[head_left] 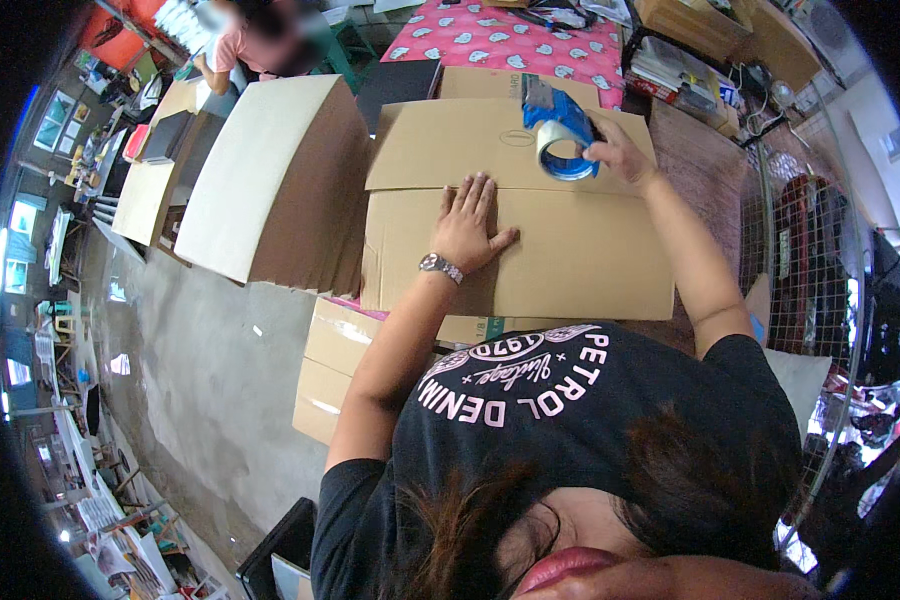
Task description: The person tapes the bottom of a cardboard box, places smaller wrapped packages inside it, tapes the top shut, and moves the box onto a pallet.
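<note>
A large cardboard box [590, 255] lies in front of me with its two flaps meeting along a seam across the middle. My left hand [467, 222] rests flat on it, fingers stretched over the seam, a metal watch on the wrist. At the box's far right part, my right hand [620, 150] grips a blue tape dispenser [560, 112] with a roll of pale tape in it. The dispenser is held above the far flap. Whether any tape touches the cardboard, I cannot tell.
Left of the box stands a stack of cardboard sheets [260, 180]. Behind is a pink patterned cloth [500, 40]. A wire mesh rack [800, 250] stands at the right. Taped cartons [335, 350] sit below the table's near left edge. Another person [260, 45] is at the far left.
</note>
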{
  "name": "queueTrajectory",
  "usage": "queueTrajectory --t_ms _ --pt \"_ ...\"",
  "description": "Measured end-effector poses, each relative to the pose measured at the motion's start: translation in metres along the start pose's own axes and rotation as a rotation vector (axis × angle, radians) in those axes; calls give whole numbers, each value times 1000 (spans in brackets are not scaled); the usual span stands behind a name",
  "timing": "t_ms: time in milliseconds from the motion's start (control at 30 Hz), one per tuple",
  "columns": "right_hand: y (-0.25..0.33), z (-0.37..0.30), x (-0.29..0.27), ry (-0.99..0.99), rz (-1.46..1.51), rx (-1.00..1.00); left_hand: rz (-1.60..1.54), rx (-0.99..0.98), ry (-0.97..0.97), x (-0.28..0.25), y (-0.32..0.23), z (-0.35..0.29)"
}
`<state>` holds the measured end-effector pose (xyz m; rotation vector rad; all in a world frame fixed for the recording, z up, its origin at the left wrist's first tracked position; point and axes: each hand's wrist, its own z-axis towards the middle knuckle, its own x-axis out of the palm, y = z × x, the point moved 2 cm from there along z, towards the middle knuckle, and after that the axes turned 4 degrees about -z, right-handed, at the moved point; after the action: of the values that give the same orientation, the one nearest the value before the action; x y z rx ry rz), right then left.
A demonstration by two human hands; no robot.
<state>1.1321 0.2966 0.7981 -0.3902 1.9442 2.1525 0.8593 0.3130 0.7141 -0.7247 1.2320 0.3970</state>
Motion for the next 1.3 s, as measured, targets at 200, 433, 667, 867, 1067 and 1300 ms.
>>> queueTrajectory --t_ms 200,433,667,867,1067,1300 --pt "-29 -32 33 34 -573 -145 -44 64 44 7 5 4" --pt "-35 -28 27 -39 -497 -102 -1855 -596 45 1 13 43" --pt "-8 -25 40 -1 -559 -185 -1738 -720 -257 -28 -21 54" --pt "51 6 72 326 -805 -242 -1479 -770 -462 -24 47 31" --pt "71 69 138 372 -873 -259 -1101 -802 -773 -62 191 -19" --pt "83 106 191 502 -1034 -196 -139 -865 -689 -26 248 -36"
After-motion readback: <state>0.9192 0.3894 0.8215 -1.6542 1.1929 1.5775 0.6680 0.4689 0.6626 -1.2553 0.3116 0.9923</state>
